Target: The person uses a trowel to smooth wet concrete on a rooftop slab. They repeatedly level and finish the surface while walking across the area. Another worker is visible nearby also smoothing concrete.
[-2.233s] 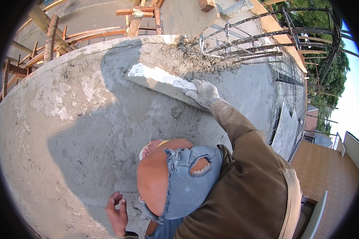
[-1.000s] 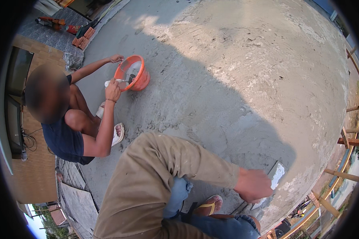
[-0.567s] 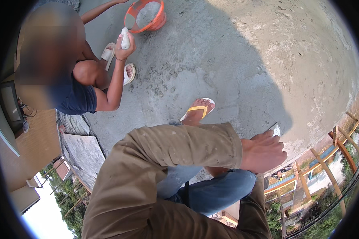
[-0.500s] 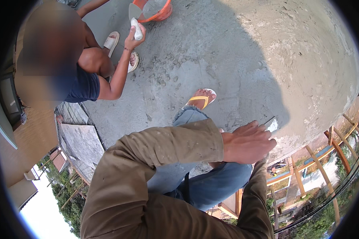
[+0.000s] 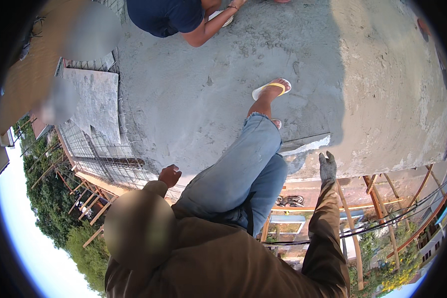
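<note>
The trowel (image 5: 308, 144) lies along the concrete floor's (image 5: 184, 104) near edge; the right hand (image 5: 327, 168), open, empty, sits just beside its right end; the left hand's (image 5: 170, 176) grip, farther off, I cannot tell

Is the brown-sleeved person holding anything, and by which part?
Nothing: the left hand looks empty, and the gloved right hand is open near the long flat tool.
</note>
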A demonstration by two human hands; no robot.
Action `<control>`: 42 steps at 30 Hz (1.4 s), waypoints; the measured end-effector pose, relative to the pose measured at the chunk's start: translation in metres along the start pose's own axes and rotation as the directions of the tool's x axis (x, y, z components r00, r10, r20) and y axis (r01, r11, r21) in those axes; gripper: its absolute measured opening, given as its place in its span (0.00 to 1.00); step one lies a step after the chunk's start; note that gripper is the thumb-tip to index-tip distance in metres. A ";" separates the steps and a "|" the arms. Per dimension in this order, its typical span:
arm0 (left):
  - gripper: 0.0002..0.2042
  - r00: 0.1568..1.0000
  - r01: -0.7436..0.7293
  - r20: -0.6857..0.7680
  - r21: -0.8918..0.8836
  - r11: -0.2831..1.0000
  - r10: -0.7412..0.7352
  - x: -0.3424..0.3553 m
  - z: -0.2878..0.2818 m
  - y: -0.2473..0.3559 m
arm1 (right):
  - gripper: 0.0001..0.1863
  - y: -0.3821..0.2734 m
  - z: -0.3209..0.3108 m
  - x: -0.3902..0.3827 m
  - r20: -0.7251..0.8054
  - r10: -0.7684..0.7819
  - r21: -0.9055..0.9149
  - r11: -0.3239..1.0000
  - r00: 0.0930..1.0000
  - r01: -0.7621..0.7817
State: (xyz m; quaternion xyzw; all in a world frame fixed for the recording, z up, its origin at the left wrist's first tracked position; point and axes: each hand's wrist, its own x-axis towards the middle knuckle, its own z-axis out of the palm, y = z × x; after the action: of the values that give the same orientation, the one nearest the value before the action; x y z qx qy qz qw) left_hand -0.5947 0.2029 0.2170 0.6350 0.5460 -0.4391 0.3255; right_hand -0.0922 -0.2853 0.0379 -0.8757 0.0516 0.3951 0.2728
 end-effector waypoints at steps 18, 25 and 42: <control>0.15 0.960 -0.049 -0.280 -0.152 0.987 0.004 0.040 -0.009 -0.129 | 0.40 -0.130 0.077 -0.017 0.094 -0.069 -0.227 0.970 0.993 0.089; 0.17 0.983 -0.116 -0.183 -0.607 0.786 0.005 0.110 -0.137 -0.126 | 0.40 -0.203 0.136 -0.068 0.033 0.077 -0.304 0.950 0.996 -0.064; 0.19 0.819 -0.572 0.105 0.217 0.791 0.564 0.107 -0.367 -0.034 | 0.37 -0.320 0.303 -0.261 0.002 0.318 0.294 0.906 0.948 -0.305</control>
State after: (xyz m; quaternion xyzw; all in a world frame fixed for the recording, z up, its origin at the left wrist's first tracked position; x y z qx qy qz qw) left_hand -0.5520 0.5805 0.2691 0.7962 0.2676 -0.3941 0.3730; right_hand -0.3735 0.1103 0.2025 -0.8153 0.2544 0.4017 0.3305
